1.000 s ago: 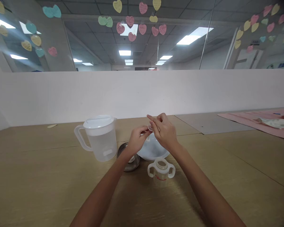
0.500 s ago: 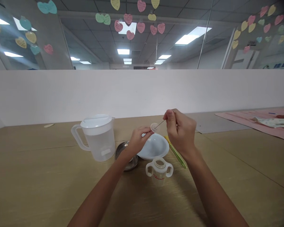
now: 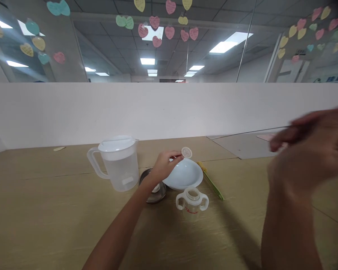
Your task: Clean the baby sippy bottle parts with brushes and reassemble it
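My left hand [image 3: 166, 164] pinches a small round whitish disc [image 3: 186, 152] by its edge, above the far rim of the white bowl [image 3: 189, 175]. Off to the right, my right hand [image 3: 310, 146] is blurred by motion, its fingers closed on a long thin dark rod [image 3: 256, 130] that points left. In front of the bowl stands a clear two-handled baby bottle [image 3: 192, 204] with white handles, its top uncovered. Partly behind my left forearm lies a round metal dish [image 3: 159, 195] with a pale thing inside. A green brush [image 3: 214, 184] with a yellow head rests beside the bowl.
A clear plastic pitcher [image 3: 119, 168] with a white lid stands left of the metal dish. A flat pale oval piece [image 3: 59, 149] lies farther back. Behind the table rises a white wall [image 3: 163, 112] below glass. A grey sheet [image 3: 233, 145] lies at the back right.
My right hand has swung far right, drawing the thin rod away from the disc. My left hand stays nearly in place, with the disc turned to show more of its face.
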Motion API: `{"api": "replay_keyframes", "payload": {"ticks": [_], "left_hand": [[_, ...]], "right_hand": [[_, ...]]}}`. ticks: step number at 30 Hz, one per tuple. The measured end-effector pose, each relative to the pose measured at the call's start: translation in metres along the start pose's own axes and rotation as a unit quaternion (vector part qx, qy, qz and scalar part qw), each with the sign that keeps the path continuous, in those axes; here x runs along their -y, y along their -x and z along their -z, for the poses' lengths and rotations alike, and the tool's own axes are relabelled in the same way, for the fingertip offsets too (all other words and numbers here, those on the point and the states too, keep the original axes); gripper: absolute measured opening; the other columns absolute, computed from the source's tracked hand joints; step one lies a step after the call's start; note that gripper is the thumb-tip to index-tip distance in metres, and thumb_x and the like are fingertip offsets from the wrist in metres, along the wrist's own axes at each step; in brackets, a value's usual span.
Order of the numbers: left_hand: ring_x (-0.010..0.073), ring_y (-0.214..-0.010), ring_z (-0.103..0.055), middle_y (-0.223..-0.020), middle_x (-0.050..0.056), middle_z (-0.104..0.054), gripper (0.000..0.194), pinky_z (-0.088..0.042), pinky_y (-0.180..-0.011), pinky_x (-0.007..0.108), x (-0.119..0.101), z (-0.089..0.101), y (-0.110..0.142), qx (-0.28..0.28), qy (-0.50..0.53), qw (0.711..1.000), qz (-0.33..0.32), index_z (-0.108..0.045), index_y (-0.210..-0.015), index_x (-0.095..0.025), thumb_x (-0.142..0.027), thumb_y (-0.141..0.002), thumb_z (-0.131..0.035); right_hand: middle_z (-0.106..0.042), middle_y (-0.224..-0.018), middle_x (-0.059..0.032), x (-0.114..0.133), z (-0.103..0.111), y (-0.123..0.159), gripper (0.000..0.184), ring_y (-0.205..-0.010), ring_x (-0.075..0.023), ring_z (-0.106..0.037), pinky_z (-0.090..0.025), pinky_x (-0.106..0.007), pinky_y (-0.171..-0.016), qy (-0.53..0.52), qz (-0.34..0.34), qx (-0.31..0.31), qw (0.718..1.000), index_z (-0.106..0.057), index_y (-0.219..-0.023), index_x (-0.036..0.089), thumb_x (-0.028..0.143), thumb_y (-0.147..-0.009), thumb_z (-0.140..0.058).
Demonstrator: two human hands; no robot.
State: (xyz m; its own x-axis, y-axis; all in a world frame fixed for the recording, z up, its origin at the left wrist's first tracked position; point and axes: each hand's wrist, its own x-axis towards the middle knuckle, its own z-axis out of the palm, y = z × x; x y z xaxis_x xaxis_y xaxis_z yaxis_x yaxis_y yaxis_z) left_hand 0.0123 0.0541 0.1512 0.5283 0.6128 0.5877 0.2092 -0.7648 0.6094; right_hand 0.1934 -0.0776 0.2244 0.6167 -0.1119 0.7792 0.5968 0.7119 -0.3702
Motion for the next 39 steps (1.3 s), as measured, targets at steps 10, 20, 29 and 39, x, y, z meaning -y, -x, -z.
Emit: {"api": "replay_keyframes", "payload": {"ticks": [10,20,29,39], "left_hand": [[0.0183,-0.084,-0.060,-0.091,0.005,-0.069,0.025,-0.044,-0.074,0.025,0.013,0.002,0.002,0.039,-0.062,0.997,0.035,-0.068,-0.089,-0.015,-0.029,-0.084,-0.048],[0.0190,-0.090,-0.058,-0.098,0.004,-0.067,0.025,-0.042,-0.082,0.030,0.031,-0.008,0.004,0.060,-0.238,0.969,0.014,-0.065,-0.097,-0.019,-0.022,-0.087,-0.042],[0.0251,-0.092,-0.055,-0.088,0.012,-0.067,0.027,-0.041,-0.083,0.034,0.044,-0.023,0.009,0.208,-0.366,0.907,0.022,-0.071,-0.084,-0.016,-0.003,-0.074,-0.050],[0.0158,-0.076,-0.062,-0.082,0.003,-0.071,0.023,-0.045,-0.068,0.021,0.070,-0.026,0.014,0.259,-0.211,0.939,0.086,-0.071,-0.079,-0.019,-0.011,-0.072,-0.051]], "right_hand": [[-0.060,-0.057,-0.0048,-0.186,-0.023,0.074,0.026,-0.046,-0.0095,-0.056,-0.046,-0.018,-0.046,0.194,-0.394,0.436,0.786,-0.059,-0.070,0.010,0.025,-0.085,-0.044],[-0.060,-0.049,-0.0034,-0.207,-0.004,0.087,0.017,-0.051,-0.0134,-0.061,-0.043,-0.018,-0.052,0.350,-0.334,0.501,0.718,-0.065,-0.072,0.010,0.023,-0.076,-0.055],[-0.065,-0.057,-0.0055,-0.200,-0.007,0.075,0.022,-0.052,-0.0143,-0.062,-0.041,-0.019,-0.052,0.411,-0.281,0.544,0.676,-0.066,-0.080,0.010,0.026,-0.079,-0.051],[-0.065,-0.060,-0.0042,-0.178,-0.017,0.064,0.022,-0.050,-0.0118,-0.060,-0.040,-0.017,-0.048,0.384,-0.254,0.552,0.695,-0.064,-0.083,0.010,0.029,-0.081,-0.051]]}}
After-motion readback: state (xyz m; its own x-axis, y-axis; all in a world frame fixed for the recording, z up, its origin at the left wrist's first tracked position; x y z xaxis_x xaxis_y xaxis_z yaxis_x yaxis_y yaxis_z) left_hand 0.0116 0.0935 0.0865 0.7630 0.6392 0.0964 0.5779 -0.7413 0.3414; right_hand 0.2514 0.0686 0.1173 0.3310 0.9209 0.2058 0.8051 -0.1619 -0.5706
